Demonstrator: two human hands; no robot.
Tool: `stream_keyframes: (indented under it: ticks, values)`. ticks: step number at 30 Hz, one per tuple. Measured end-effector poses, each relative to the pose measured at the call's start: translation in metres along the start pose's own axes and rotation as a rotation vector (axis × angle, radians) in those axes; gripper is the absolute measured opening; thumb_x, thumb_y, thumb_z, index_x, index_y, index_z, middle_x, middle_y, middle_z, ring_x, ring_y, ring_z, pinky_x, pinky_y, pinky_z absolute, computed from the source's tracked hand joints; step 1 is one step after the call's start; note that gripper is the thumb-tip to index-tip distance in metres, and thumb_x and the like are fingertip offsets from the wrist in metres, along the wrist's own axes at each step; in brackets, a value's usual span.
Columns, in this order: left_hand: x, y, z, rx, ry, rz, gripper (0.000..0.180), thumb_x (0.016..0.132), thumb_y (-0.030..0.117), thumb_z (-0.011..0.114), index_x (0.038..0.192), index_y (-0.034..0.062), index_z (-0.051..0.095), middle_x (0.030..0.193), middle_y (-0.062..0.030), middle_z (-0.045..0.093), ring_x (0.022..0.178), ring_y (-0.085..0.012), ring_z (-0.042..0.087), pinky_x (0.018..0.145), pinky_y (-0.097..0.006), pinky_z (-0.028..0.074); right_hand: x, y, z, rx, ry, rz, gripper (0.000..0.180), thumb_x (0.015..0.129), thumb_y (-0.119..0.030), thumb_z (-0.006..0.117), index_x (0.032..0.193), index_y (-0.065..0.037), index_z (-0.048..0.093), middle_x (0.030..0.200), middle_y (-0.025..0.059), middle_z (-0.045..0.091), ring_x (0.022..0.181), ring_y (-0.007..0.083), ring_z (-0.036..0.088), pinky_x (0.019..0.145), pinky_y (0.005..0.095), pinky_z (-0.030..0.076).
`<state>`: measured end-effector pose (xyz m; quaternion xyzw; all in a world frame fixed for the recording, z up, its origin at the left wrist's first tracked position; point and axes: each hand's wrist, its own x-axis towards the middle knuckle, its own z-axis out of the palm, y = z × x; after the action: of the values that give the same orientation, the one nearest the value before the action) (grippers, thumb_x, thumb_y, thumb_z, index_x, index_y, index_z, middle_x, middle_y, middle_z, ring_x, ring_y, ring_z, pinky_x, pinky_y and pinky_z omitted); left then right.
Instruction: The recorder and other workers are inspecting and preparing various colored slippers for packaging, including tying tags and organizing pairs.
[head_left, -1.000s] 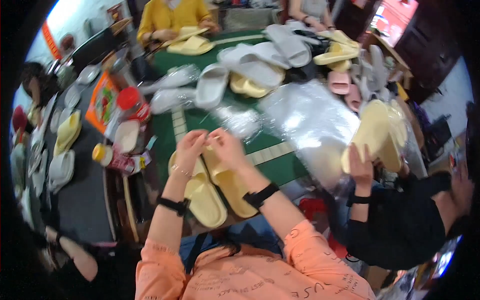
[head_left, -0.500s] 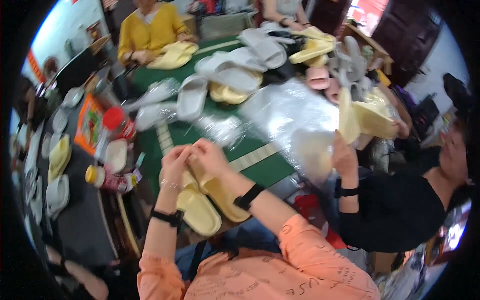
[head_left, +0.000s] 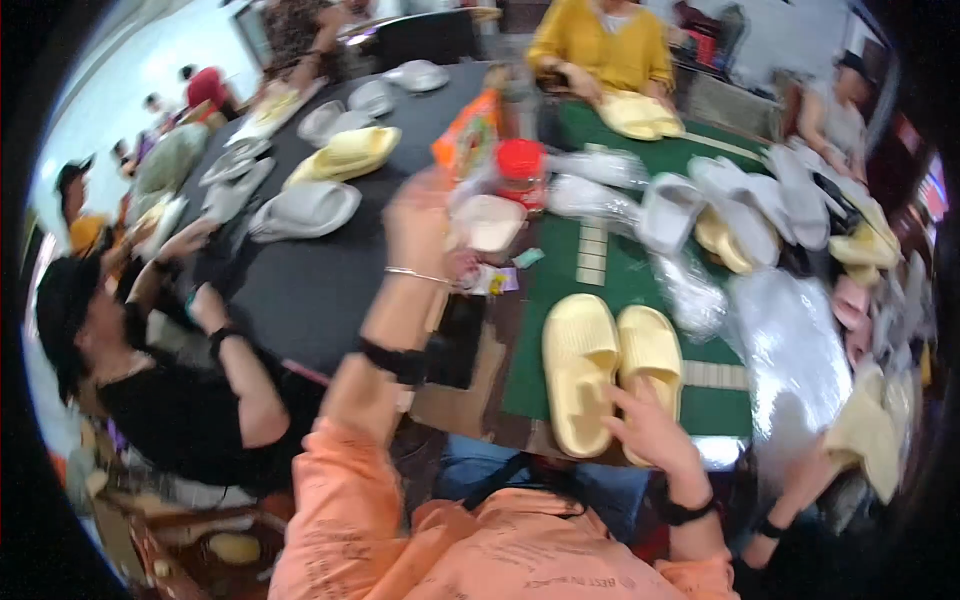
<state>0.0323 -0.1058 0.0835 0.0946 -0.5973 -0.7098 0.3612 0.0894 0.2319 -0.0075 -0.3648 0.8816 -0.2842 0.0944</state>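
Where I look down remotely through the head camera: one pair of pale yellow slide sandals [head_left: 580, 375], side by side at the near edge of the green tabletop [head_left: 543, 285]. Right hand [head_left: 650, 428]: fingers spread over the right slide, clenching nothing I can see. Left hand [head_left: 418, 220]: raised near the red-lidded jar [head_left: 520, 175]; grip blurred, I cannot tell. Hazards: a careless pull could drag a slide off the edge; a wide sweep could topple the jar. Obscured: left fingertips; right slide's near end, partly covered.
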Motion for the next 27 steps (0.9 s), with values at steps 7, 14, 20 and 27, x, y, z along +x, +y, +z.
stream_keyframes:
  ticks: [7, 14, 20, 27]
  values:
    - [0.064, -0.017, -0.252, 1.124, -0.061, 0.325, 0.038, 0.086, 0.012, 0.042, 0.123, 0.0028, 0.039, 0.12, -0.0145, 0.046, 0.11, -0.0241, 0.045, 0.091, -0.03, 0.037, 0.035, 0.02, 0.07, -0.125, 0.222, -0.091, 0.042, 0.07, -0.02, 0.062, 0.104, 0.002, 0.051, 0.089, 0.019, 0.051, 0.085, 0.035, 0.047, 0.074, 0.0431, 0.039]
    - [0.066, -0.01, -0.208, 0.721, -0.17, 0.113, 0.041, 0.081, 0.003, 0.045, 0.122, -0.0017, 0.038, 0.122, -0.013, 0.042, 0.108, -0.0221, 0.043, 0.089, -0.03, 0.037, 0.018, 0.0, -0.024, 0.102, 0.455, 0.066, 0.049, 0.076, -0.016, 0.051, 0.118, 0.004, 0.038, 0.083, 0.0209, 0.045, 0.075, 0.0315, 0.045, 0.066, 0.0375, 0.036]
    - [0.057, 0.005, -0.171, 0.784, -0.233, 0.101, 0.045, 0.079, -0.002, 0.043, 0.124, -0.0025, 0.037, 0.124, -0.0123, 0.041, 0.109, -0.022, 0.041, 0.086, -0.03, 0.038, 0.048, 0.131, -0.119, -0.017, 0.997, 0.384, 0.051, 0.075, -0.021, 0.054, 0.118, 0.001, 0.036, 0.087, 0.0276, 0.048, 0.081, 0.0409, 0.047, 0.069, 0.044, 0.039]
    - [0.075, -0.03, -0.139, 0.723, -0.216, 0.065, 0.039, 0.08, 0.001, 0.048, 0.118, -0.0036, 0.041, 0.117, -0.013, 0.044, 0.104, -0.0217, 0.044, 0.087, -0.029, 0.038, 0.022, 0.234, -0.103, -0.101, 0.815, 0.764, 0.046, 0.074, -0.019, 0.055, 0.113, 0.001, 0.041, 0.095, 0.0257, 0.05, 0.09, 0.0393, 0.047, 0.079, 0.0444, 0.039]
